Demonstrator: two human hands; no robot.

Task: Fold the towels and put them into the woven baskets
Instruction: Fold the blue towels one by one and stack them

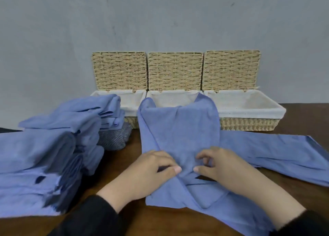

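hands (147,171) (220,166) on blue towel (179,134)

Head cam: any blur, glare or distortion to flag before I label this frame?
Head view: soft overall, weave on the basket lids smeared; wide-angle bowing, the table edge tilts; flat diffuse light, no glare, faint shadows under the left hand and right hand on the towel; the towel pile at the left edge is blurriest, with smeary dark artefacts.
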